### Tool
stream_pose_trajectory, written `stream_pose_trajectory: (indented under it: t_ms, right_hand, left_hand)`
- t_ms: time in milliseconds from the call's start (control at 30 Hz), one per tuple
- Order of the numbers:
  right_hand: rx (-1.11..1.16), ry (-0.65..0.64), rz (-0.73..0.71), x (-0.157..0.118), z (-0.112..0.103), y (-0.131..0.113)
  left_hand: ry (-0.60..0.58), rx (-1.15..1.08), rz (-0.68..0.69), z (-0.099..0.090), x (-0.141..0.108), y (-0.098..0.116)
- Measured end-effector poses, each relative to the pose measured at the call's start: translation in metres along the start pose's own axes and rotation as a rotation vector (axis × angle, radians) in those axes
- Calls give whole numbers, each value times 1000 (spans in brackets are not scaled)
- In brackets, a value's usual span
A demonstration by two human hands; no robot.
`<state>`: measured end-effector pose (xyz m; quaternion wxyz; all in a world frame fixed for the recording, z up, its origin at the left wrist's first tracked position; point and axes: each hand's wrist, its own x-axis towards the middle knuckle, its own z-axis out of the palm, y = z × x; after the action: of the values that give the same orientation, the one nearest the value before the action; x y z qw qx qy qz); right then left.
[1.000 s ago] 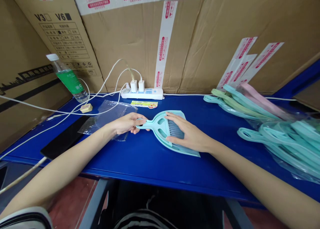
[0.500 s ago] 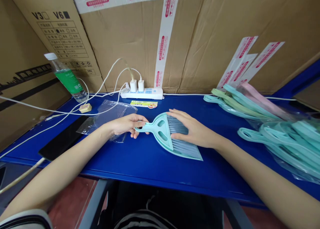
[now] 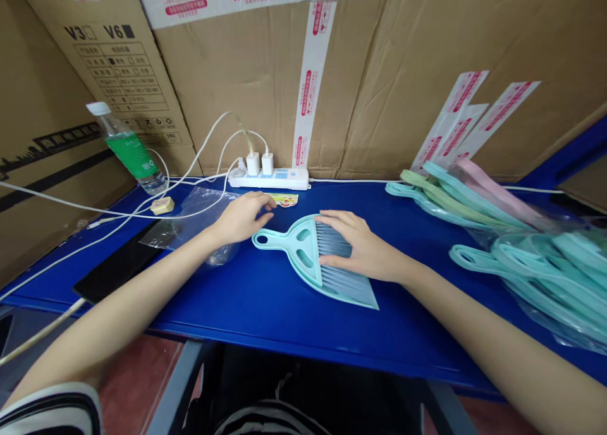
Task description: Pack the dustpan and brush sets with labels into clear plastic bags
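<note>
A mint-green dustpan (image 3: 303, 250) lies on the blue table with a grey-bristled brush (image 3: 339, 248) nested in it, its looped handle pointing left. My right hand (image 3: 358, 245) rests over the brush bristles, thumb and fingers spread apart. Just above and left of the handle loop is my left hand (image 3: 246, 217), off the handle, with a gap between thumb and fingers and nothing in it. A colourful paper strip (image 3: 286, 200) lies behind my left hand, partly covered by it. Under my left wrist is a clear plastic bag (image 3: 202, 204).
More dustpan sets in clear wrap lie at the right (image 3: 545, 264), with green, mint and pink ones (image 3: 455, 198) behind. A power strip (image 3: 270, 179) with chargers, white cables, a bottle (image 3: 130, 150), a small yellowish block (image 3: 162, 205) and a black flat object (image 3: 116, 270) occupy the left and back.
My left hand has let go of the dustpan handle and moved up and back, over the paper strip. The dustpan has shifted slightly left, with my right hand still on it.
</note>
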<state>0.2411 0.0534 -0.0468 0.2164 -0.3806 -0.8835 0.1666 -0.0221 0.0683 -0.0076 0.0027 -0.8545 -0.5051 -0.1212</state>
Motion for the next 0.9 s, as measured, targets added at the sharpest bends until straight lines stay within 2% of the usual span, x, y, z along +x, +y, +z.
stream_pose_trajectory:
  t_ms: [133,367,567,700,800,900]
  right_hand:
    - [37,11,-4,1,1,2]
    - [106,13,-1,1,0,5]
    - [191,72,56,2,-4,7]
    - [358,144,137,6,-5,15]
    - [582,232,210,9,-7,24]
    - [670,303,250,10,-9,33]
  left_hand:
    - [-96,155,8,-1,26,5]
    - [-116,279,-22,16,59,22]
    - [-75,317,18,21,63,23]
    - [-53,340,58,11,62,24]
    - [-33,367,96,-2,57,34]
    - [3,382,174,-9,45,55]
